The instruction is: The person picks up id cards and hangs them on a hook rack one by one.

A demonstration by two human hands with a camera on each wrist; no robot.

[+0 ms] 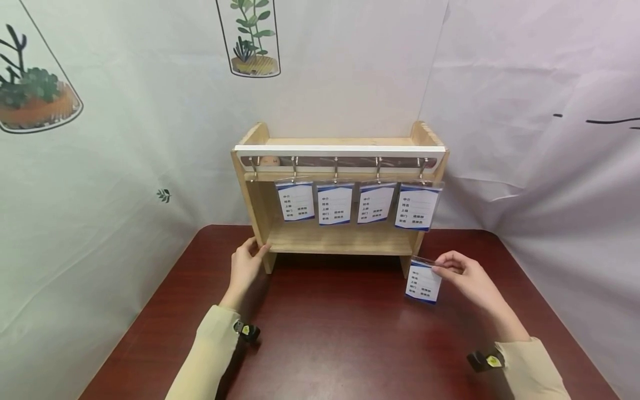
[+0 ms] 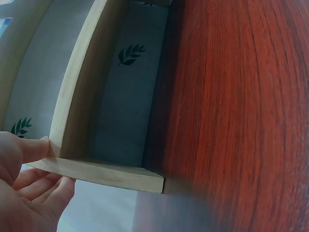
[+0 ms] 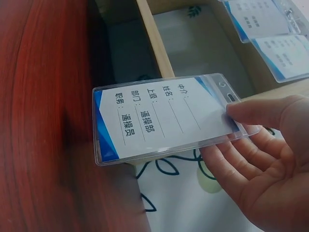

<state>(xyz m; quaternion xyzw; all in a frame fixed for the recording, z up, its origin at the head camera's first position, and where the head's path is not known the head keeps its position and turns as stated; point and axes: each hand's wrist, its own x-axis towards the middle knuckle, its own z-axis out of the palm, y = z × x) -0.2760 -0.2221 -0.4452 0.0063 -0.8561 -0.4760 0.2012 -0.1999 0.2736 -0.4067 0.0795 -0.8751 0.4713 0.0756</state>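
Note:
My right hand pinches a clear-sleeved ID badge by its slotted top end, thumb on the printed face. The right wrist view shows this badge close up, white with blue corners and printed lines. A small wooden shelf stands on the table; my left hand grips the lower part of its left side board. In the left wrist view, the thumb lies inside the board and the fingers are outside. Similar badges hang from the shelf's metal hooks, right of the leftmost hook.
A white rail carrying the hooks runs along the shelf's upper front. The dark red wooden table spreads in front of the shelf. Pale cloth with printed plants hangs behind and at both sides.

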